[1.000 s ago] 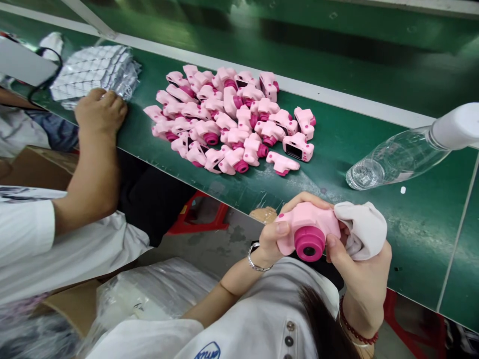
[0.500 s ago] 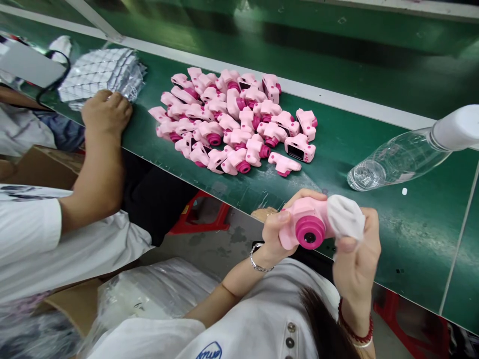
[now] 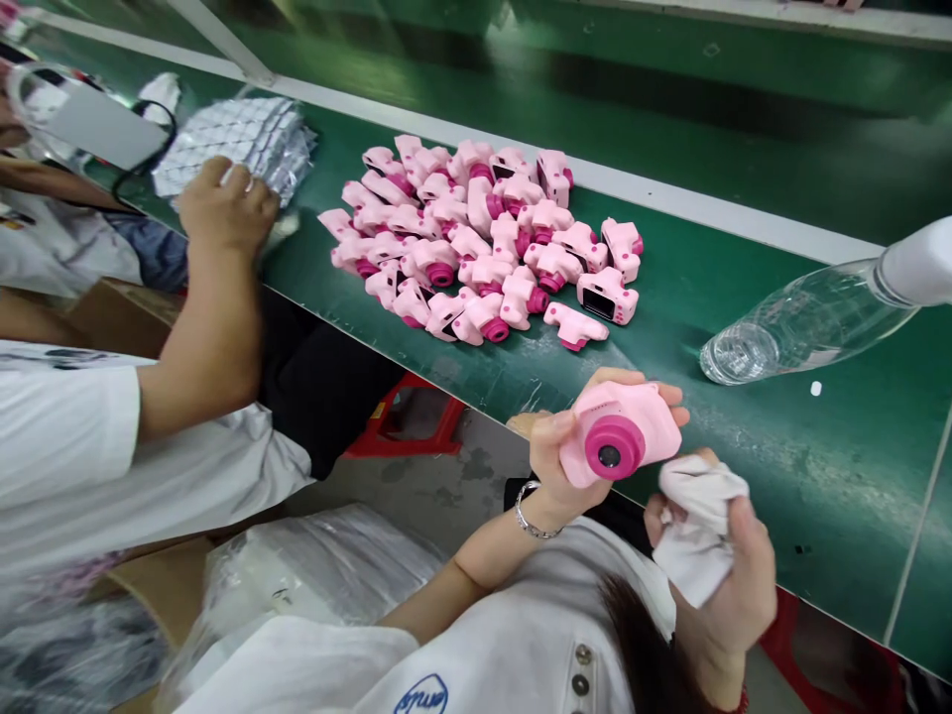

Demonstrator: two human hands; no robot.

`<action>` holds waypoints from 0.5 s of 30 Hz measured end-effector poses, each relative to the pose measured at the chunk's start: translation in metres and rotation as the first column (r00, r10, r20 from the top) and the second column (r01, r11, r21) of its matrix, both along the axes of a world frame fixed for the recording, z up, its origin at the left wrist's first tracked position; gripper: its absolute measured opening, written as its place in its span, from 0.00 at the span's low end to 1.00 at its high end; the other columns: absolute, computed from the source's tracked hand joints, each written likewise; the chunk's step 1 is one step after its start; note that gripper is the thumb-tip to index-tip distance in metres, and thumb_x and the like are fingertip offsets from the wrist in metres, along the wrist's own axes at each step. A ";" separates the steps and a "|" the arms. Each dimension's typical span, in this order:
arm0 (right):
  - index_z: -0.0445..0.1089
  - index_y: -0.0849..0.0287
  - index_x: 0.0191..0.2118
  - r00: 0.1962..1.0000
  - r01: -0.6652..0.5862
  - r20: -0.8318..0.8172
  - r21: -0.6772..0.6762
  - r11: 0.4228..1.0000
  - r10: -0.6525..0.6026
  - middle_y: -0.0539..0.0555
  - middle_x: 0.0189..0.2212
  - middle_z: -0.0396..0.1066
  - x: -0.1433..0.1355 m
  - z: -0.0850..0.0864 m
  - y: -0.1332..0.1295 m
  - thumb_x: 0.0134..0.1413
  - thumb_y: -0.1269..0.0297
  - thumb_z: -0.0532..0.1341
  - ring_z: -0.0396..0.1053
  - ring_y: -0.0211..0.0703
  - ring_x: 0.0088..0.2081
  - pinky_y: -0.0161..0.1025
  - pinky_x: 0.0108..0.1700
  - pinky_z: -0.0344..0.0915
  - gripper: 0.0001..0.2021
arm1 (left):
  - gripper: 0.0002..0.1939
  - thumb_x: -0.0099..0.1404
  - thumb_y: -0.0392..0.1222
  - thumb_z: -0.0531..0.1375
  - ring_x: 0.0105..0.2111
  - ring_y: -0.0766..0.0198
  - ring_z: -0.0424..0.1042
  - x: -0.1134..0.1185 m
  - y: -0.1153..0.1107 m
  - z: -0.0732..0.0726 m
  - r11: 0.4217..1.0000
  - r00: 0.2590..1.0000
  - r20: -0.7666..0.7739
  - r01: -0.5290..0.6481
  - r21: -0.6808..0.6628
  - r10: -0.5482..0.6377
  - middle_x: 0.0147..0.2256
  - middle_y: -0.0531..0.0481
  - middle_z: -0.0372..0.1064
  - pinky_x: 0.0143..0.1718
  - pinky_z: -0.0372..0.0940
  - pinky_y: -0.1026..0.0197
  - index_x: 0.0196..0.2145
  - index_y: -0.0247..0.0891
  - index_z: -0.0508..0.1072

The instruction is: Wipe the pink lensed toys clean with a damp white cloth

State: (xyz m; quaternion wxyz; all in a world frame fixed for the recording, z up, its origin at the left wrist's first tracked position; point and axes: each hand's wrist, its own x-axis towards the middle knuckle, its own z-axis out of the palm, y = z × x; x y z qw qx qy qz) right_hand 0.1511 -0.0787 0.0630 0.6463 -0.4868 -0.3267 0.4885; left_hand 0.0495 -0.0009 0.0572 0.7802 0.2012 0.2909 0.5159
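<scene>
My left hand [image 3: 557,456] grips a pink toy camera [image 3: 654,421] over the front edge of the green table. Its dark pink lens faces up toward me, and the fingers wrap around its back and side. Lower and to the right, my right hand [image 3: 751,585] is closed on a crumpled white cloth [image 3: 695,526]. The cloth is apart from the camera. Beyond my hands, a pile of pink toy cameras [image 3: 468,253] lies on the table, some showing lenses and some showing dark screens.
On the right a clear plastic bottle [image 3: 810,317] with a white cap stands on the green table [image 3: 818,476]. At left a co-worker's hand [image 3: 227,208] is beside a stack of plastic-wrapped white pieces [image 3: 230,139]. Below are a red stool [image 3: 409,421] and a plastic-covered bundle [image 3: 319,565].
My right hand has drawn the white cloth off the camera's end, moving down and right. The left hand keeps its hold. A co-worker's hand has lifted slightly from the wrapped stack.
</scene>
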 end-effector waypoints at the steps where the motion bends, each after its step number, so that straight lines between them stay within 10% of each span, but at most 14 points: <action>1: 0.78 0.55 0.39 0.999 0.026 -0.017 -0.012 1.000 -0.026 0.52 0.30 0.70 -0.001 0.001 -0.002 0.72 0.57 0.49 0.65 0.39 0.24 0.38 0.22 0.59 0.20 | 0.30 0.49 0.68 0.66 0.41 0.45 0.80 -0.001 -0.001 0.001 0.999 1.000 -0.002 -0.002 0.032 0.002 0.41 0.44 0.79 0.45 0.73 0.46 0.40 0.42 0.74; 8: 0.78 0.50 0.51 0.856 0.055 0.504 0.139 0.989 -0.118 0.53 0.34 0.73 -0.008 0.001 -0.011 0.67 0.68 0.57 0.72 0.44 0.33 0.40 0.35 0.70 0.14 | 0.30 0.44 0.68 0.70 0.50 0.38 0.75 -0.010 -0.013 -0.002 0.973 0.954 -0.230 -0.154 0.173 0.192 0.40 0.42 0.76 0.49 0.71 0.41 0.35 0.44 0.70; 15: 0.76 0.53 0.38 0.850 -0.031 0.527 0.086 0.996 -0.019 0.50 0.31 0.73 -0.019 -0.009 0.002 0.68 0.68 0.56 0.72 0.41 0.31 0.37 0.32 0.68 0.11 | 0.26 0.49 0.68 0.70 0.40 0.50 0.74 -0.021 -0.016 0.000 0.922 0.903 -0.268 -0.255 0.291 0.335 0.38 0.47 0.73 0.54 0.68 0.40 0.35 0.47 0.72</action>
